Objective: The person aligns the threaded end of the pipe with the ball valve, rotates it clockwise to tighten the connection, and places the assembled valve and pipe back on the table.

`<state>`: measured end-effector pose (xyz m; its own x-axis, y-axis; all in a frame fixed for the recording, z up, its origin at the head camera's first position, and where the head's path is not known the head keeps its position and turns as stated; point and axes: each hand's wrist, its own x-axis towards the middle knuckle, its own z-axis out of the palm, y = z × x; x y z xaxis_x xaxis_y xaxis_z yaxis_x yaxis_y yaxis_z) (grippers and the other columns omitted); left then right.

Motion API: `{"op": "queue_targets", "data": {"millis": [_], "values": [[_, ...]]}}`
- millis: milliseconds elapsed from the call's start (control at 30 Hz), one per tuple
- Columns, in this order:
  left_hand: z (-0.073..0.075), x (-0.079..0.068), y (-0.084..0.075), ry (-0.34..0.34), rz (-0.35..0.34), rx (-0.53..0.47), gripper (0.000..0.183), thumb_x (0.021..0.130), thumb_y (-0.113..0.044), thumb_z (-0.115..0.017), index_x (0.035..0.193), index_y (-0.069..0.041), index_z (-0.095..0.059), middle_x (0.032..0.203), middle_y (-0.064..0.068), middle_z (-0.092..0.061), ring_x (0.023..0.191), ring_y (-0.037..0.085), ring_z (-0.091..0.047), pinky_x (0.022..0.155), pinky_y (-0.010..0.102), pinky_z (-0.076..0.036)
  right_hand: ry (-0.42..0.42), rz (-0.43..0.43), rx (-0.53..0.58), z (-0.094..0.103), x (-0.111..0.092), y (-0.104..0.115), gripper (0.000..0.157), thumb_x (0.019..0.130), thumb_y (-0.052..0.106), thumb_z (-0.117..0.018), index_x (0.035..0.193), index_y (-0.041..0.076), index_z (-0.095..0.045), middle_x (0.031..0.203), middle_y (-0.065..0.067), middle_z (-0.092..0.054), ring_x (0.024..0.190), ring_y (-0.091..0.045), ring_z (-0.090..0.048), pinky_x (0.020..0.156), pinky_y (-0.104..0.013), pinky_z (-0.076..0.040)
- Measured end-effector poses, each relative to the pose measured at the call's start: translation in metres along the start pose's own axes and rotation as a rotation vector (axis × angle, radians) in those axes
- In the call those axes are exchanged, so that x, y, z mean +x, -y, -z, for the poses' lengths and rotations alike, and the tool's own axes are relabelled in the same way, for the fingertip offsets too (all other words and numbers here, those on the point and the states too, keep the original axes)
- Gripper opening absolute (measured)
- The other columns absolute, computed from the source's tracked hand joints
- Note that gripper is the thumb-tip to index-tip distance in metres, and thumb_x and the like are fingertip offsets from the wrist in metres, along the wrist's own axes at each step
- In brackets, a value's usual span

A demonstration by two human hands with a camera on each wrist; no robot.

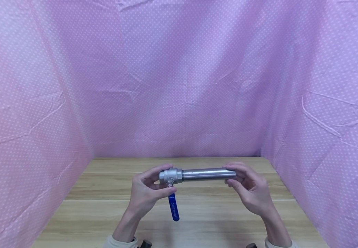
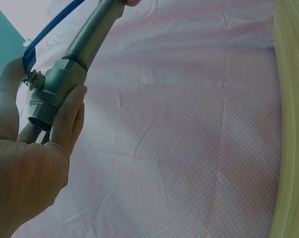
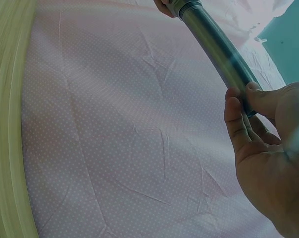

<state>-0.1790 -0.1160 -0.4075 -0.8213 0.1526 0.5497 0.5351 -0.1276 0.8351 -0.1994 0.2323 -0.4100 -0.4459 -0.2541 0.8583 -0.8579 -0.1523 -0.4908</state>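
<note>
A silver ball valve [image 1: 170, 176] with a blue lever handle [image 1: 174, 207] is joined at its right end to a straight metal pipe [image 1: 208, 174]. In the left wrist view, thread rings [image 2: 76, 58] show where the pipe enters the valve. My left hand [image 1: 144, 189] grips the valve body, its thumb lying by the base of the lever. With fingers and thumb, my right hand [image 1: 253, 189] pinches the pipe's far end, as the right wrist view also shows. Valve and pipe are held nearly level above the table, the lever pointing toward me.
Beneath the hands lies a light wooden table [image 1: 104, 206]. Pink dotted cloth [image 1: 179, 86] hangs at the back and along both sides of it. Two dark cylindrical ends, one of them a dark knob [image 1: 146, 244], show at the bottom edge near the wrists.
</note>
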Motion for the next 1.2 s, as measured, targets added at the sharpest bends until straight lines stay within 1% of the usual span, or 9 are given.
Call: {"op": "queue_targets", "data": {"millis": [233, 467, 567, 700, 767, 833, 900, 1067, 1200], "values": [[0.0000, -0.0008, 0.0004, -0.001, -0.006, 0.008, 0.062, 0.079, 0.015, -0.092, 0.137, 0.012, -0.072, 0.132, -0.003, -0.083, 0.113, 0.013, -0.080, 0.093, 0.035, -0.075, -0.018, -0.013, -0.074, -0.0001, -0.0017, 0.0020, 0.056, 0.080, -0.042, -0.064, 0.133, -0.024, -0.062, 0.128, -0.008, -0.079, 0.097, -0.008, -0.080, 0.077, -0.017, -0.069], [-0.0007, -0.0013, 0.0005, 0.002, 0.000, 0.006, 0.063, 0.078, 0.015, -0.093, 0.137, 0.011, -0.072, 0.131, -0.002, -0.083, 0.113, 0.013, -0.080, 0.092, 0.037, -0.075, -0.008, -0.046, -0.119, 0.0003, -0.0023, 0.0047, 0.057, 0.081, -0.041, -0.064, 0.134, -0.021, -0.064, 0.123, -0.001, -0.079, 0.098, -0.003, -0.078, 0.077, -0.016, -0.067], [-0.0001, -0.0013, 0.0007, 0.003, 0.003, 0.005, 0.062, 0.078, 0.015, -0.093, 0.137, 0.011, -0.072, 0.131, -0.001, -0.083, 0.112, 0.013, -0.080, 0.091, 0.037, -0.075, -0.009, -0.052, -0.147, 0.0005, -0.0025, 0.0057, 0.055, 0.082, -0.039, -0.065, 0.134, -0.019, -0.065, 0.111, -0.003, -0.080, 0.094, -0.003, -0.077, 0.076, -0.015, -0.067], [0.0007, -0.0009, 0.0007, 0.006, 0.000, 0.011, 0.062, 0.079, 0.015, -0.092, 0.137, 0.011, -0.072, 0.131, 0.001, -0.083, 0.111, 0.013, -0.080, 0.090, 0.036, -0.075, -0.017, -0.060, -0.194, 0.0000, -0.0027, 0.0066, 0.053, 0.084, -0.036, -0.066, 0.134, -0.017, -0.067, 0.091, -0.007, -0.077, 0.083, -0.005, -0.074, 0.067, -0.016, -0.065], [0.0007, -0.0013, 0.0000, 0.000, 0.008, 0.012, 0.062, 0.079, 0.015, -0.092, 0.137, 0.010, -0.072, 0.131, 0.000, -0.083, 0.111, 0.013, -0.080, 0.090, 0.036, -0.075, -0.020, -0.068, -0.197, -0.0004, -0.0027, 0.0067, 0.053, 0.085, -0.035, -0.066, 0.134, -0.016, -0.067, 0.088, -0.007, -0.076, 0.080, -0.005, -0.073, 0.064, -0.017, -0.063], [0.0006, -0.0014, -0.0006, -0.002, 0.010, 0.015, 0.062, 0.079, 0.015, -0.092, 0.138, 0.010, -0.072, 0.130, -0.001, -0.083, 0.111, 0.013, -0.080, 0.091, 0.036, -0.075, -0.020, -0.076, -0.173, -0.0008, -0.0026, 0.0066, 0.053, 0.085, -0.036, -0.066, 0.135, -0.017, -0.067, 0.092, -0.006, -0.078, 0.081, -0.004, -0.073, 0.062, -0.018, -0.063], [0.0003, -0.0015, -0.0013, -0.006, 0.017, 0.012, 0.063, 0.078, 0.015, -0.093, 0.138, 0.010, -0.072, 0.129, -0.002, -0.083, 0.111, 0.012, -0.080, 0.092, 0.037, -0.075, -0.020, -0.078, -0.138, -0.0008, -0.0025, 0.0061, 0.056, 0.084, -0.038, -0.066, 0.135, -0.018, -0.066, 0.102, -0.004, -0.082, 0.085, -0.003, -0.076, 0.064, -0.017, -0.064], [0.0000, -0.0013, -0.0021, -0.008, 0.010, 0.006, 0.063, 0.078, 0.016, -0.092, 0.138, 0.012, -0.071, 0.128, -0.004, -0.083, 0.110, 0.013, -0.080, 0.093, 0.037, -0.075, -0.003, -0.045, -0.045, -0.0003, -0.0015, 0.0047, 0.060, 0.079, -0.043, -0.065, 0.135, -0.023, -0.062, 0.131, -0.006, -0.081, 0.099, -0.008, -0.082, 0.078, -0.019, -0.071], [-0.0003, -0.0015, -0.0021, -0.003, 0.004, 0.006, 0.063, 0.078, 0.016, -0.092, 0.138, 0.012, -0.071, 0.128, -0.003, -0.083, 0.111, 0.013, -0.080, 0.092, 0.038, -0.075, 0.010, -0.024, -0.017, 0.0000, -0.0012, 0.0039, 0.059, 0.078, -0.044, -0.063, 0.134, -0.025, -0.060, 0.135, -0.011, -0.078, 0.104, -0.012, -0.083, 0.084, -0.021, -0.072]]}}
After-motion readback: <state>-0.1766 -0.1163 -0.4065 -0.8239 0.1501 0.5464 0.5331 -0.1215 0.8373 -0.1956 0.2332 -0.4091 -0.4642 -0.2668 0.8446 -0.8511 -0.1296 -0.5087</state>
